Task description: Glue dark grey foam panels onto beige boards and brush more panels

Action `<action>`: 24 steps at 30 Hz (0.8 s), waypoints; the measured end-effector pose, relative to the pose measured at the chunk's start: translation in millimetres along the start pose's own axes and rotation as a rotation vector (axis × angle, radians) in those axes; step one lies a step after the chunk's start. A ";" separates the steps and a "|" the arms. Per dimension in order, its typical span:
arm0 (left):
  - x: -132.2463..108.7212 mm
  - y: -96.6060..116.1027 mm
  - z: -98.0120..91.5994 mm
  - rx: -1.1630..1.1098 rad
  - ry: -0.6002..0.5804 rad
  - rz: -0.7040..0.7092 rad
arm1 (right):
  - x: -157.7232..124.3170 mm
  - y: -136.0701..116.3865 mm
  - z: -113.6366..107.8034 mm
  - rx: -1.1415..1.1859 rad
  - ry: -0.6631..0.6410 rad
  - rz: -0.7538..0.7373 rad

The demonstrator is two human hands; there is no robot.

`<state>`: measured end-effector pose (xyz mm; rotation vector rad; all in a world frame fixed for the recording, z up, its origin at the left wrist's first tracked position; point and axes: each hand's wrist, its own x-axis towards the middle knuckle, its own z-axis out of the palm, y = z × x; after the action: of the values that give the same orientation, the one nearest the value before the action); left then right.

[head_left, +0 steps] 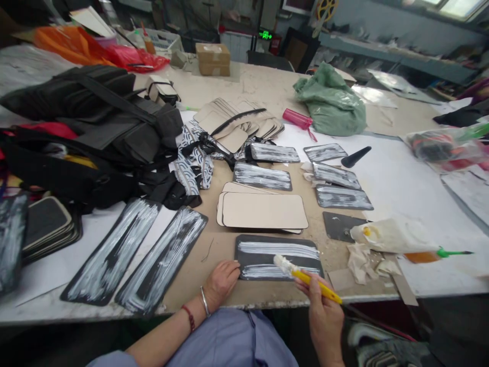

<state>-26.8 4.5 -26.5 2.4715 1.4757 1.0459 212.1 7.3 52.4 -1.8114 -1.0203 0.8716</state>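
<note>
My right hand (323, 308) is closed round the yellow handle of a brush (315, 285). The pale, paste-covered bristles touch a dark rectangular panel (267, 260) in front of me, which has white streaks along its upper and lower parts. At that panel's left edge, my left hand (222, 279) has its fingers bent together against the corner, gripping the edge. Just behind lies a stack of beige panels (263, 210) with dark rims. Two long dark panels (164, 260) smeared with white lie left of my left hand.
Several white-streaked pieces (263, 176) lie farther back. A white paste bag (393, 235) and a bottle with a green nozzle (424, 256) are at right. Black bags (114, 117) crowd the left. A green plastic bag (332, 102), pink roll (297, 118) and cardboard box (213, 59) stand behind.
</note>
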 end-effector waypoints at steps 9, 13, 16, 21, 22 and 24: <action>0.5 -1.2 -0.8 -0.019 -0.057 0.001 | -19.5 4.8 59.0 0.079 -0.187 0.019; -1.3 -4.0 1.9 -0.017 -0.036 0.033 | -18.7 2.6 48.3 0.017 -0.076 -0.011; -1.9 -5.1 2.0 -0.008 -0.034 0.045 | -24.4 -2.0 54.9 0.067 -0.142 -0.014; -0.5 -3.9 -0.8 -0.006 -0.080 0.035 | 4.5 16.3 23.4 0.039 0.037 0.008; 0.0 -3.3 -1.3 -0.004 -0.078 0.038 | 14.2 22.6 6.7 0.014 0.135 0.022; 1.1 -1.9 -1.9 0.000 -0.069 0.044 | 30.9 33.3 -28.3 -0.028 0.270 0.047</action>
<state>-29.0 5.9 -25.3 2.5239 1.4073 0.9571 259.2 15.4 28.3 -1.9221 -0.8244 0.6210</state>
